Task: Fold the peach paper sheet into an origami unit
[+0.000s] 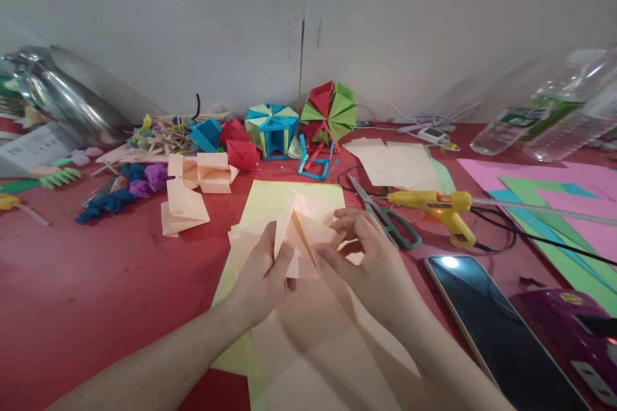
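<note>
A folded piece of peach paper (301, 247) stands up between my two hands, with a crease and a pocket-like opening facing me. My left hand (267, 270) pinches its left side, thumb in front. On the other side my right hand (364, 247) has its thumb and curled fingers closed at the paper's right edge. Beneath them lie larger peach sheets (308, 366) over yellow paper (270, 199). To the left, several folded peach paper pieces (186, 209) rest on the red table (120, 282).
Right of my hands lie scissors (388, 215), a yellow glue gun (434, 205), a phone (501, 327) and a purple device (569, 334). Coloured paper sheets (544, 199) and plastic bottles (554, 115) are farther right. Paper models (272, 128) and a metal jug (72, 96) stand along the wall.
</note>
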### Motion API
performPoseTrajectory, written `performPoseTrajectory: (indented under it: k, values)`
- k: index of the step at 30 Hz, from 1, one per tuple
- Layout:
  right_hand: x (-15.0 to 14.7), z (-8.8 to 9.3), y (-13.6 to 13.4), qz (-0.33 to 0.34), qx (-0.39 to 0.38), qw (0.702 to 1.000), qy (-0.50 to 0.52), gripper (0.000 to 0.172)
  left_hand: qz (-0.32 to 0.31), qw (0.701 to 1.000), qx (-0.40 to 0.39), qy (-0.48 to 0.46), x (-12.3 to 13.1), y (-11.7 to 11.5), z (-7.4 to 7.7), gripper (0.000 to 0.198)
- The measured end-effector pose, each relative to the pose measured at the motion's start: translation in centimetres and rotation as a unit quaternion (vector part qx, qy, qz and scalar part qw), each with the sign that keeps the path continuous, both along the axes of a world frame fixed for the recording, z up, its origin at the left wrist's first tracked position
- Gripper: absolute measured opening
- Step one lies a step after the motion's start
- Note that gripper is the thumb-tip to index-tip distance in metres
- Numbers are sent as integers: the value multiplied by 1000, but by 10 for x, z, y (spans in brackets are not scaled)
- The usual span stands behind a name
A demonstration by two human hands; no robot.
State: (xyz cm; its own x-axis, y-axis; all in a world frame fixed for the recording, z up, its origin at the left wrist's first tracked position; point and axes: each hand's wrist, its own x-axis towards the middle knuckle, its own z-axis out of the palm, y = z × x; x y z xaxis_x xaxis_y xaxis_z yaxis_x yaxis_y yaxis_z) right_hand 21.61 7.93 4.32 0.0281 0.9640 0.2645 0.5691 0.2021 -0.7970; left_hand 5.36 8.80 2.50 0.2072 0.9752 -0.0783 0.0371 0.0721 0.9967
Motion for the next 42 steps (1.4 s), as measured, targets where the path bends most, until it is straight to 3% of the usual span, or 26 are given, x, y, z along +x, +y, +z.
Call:
performPoseTrajectory:
  k: [7, 14, 21, 27, 30, 34, 39, 42]
  values:
    - [16, 12, 4, 22, -82, 978, 190, 23, -15, 995, -68, -72, -8, 14, 1, 27]
    - [21, 13, 1, 70, -83, 955, 275, 22, 61, 971, -116, -198, -11, 20, 1, 25]
    - [17, 11, 5, 84, -94, 945, 301, 15, 112, 972, -81, -191, -12, 22, 0, 23]
    - [6, 4, 3, 102, -147, 933, 312, 25, 48, 995, -11, -90, -10, 15, -2, 23]
    - [3, 5, 1, 106, -151, 932, 313, 39, 18, 998, 43, -31, -10, 11, -1, 25]
    - [2, 9, -2, 137, -130, 939, 286, 43, 6, 995, 96, -10, -9, 8, 0, 16]
    - [2, 8, -2, 172, -118, 943, 261, 38, 22, 998, 54, -24, -6, 8, 1, 24]
    - [2, 5, -1, 140, -125, 943, 276, 31, 33, 998, 26, -48, -6, 10, 0, 21]
